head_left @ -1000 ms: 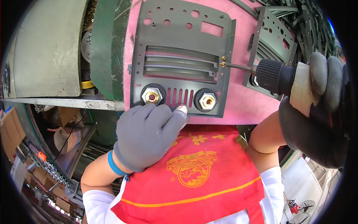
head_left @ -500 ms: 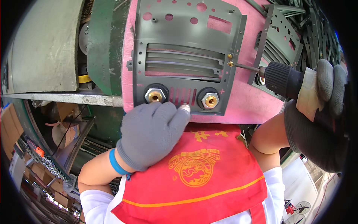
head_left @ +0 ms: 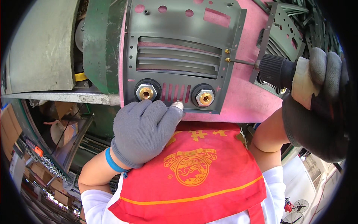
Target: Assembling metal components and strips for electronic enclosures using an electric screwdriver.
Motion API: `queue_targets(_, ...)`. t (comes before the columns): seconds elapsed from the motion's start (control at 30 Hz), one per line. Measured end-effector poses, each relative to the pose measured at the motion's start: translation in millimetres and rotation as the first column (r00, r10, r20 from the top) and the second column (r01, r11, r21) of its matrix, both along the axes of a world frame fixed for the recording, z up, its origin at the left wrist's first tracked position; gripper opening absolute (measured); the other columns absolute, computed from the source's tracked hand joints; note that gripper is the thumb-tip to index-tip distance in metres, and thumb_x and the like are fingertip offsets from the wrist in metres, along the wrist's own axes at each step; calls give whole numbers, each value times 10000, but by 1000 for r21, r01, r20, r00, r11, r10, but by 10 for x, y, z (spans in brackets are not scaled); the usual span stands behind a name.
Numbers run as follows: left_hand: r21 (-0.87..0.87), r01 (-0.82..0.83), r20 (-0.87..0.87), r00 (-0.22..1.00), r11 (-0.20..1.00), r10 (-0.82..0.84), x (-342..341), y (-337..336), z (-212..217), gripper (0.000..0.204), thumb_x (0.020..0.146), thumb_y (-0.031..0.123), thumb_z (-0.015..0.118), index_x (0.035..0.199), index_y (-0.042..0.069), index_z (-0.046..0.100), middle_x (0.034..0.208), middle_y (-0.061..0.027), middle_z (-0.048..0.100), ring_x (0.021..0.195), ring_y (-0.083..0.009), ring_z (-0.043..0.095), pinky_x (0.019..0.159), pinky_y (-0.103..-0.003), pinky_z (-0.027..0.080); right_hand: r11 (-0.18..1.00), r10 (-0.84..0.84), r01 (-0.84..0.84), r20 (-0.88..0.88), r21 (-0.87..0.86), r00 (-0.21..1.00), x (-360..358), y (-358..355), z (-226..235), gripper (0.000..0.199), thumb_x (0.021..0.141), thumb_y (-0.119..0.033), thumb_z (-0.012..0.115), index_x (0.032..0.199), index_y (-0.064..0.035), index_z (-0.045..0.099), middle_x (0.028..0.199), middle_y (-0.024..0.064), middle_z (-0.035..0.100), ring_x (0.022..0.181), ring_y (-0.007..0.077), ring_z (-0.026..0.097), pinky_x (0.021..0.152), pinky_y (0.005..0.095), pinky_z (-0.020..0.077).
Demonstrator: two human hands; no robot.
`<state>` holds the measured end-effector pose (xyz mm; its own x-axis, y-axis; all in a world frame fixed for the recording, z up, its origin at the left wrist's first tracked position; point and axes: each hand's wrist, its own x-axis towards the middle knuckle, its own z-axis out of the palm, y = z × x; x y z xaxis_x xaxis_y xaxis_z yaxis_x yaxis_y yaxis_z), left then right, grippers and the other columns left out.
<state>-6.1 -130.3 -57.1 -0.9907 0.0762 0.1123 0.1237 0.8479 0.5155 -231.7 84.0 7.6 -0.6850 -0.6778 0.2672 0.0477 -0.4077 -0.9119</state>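
Observation:
A dark grey sheet-metal panel (head_left: 179, 74) with round holes, slats and slots lies on a pink surface. Two brass sockets with large hex nuts, a left one (head_left: 146, 93) and a right one (head_left: 206, 98), sit along its near edge. My left hand (head_left: 143, 130), in a grey glove, grips that near edge by the left socket, its fingertips partly hidden. Gloved too, my right hand (head_left: 322, 82) is closed around a black power screwdriver (head_left: 274, 71). The screwdriver's thin bit reaches the lower of two small brass screws (head_left: 228, 59) on the panel's right side; the upper screw (head_left: 227, 51) is beside it.
A second grey panel (head_left: 285, 31) lies at the far right, beside a pile of dark metal parts (head_left: 320, 30). Green machinery (head_left: 100, 48) and a pale metal plate (head_left: 43, 44) stand to the left. The pink surface (head_left: 248, 100) shows around the panel.
The panel and my left hand have shifted slightly left, the panel now lying straighter. My right hand and the screwdriver have followed a little left and up, the bit still at the lower screw.

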Motion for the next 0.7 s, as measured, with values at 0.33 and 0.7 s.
queue_targets(0.33, 24, 99, 22, 995, 995, -100, 1, -79, -32, 293, 727, 141, 694, 1011, 75, 660, 731, -9, 486, 626, -155, 546, 487, -307, 406, 989, 86, -86, 8, 122, 996, -49, -121, 4, 260, 718, -135, 722, 715, -186, 467, 647, -54, 495, 547, 66, 412, 564, 199, 372)
queue_targets(0.7, 299, -34, 93, 996, 954, 6, -125, -87, 98, 203, 778, 112, 738, 965, 83, 664, 741, -42, 530, 607, -191, 534, 528, -306, 405, 959, 180, -176, 0, 220, 984, 91, -226, 139, 271, 722, -124, 732, 732, -177, 467, 659, -49, 497, 545, 72, 412, 553, 205, 371)
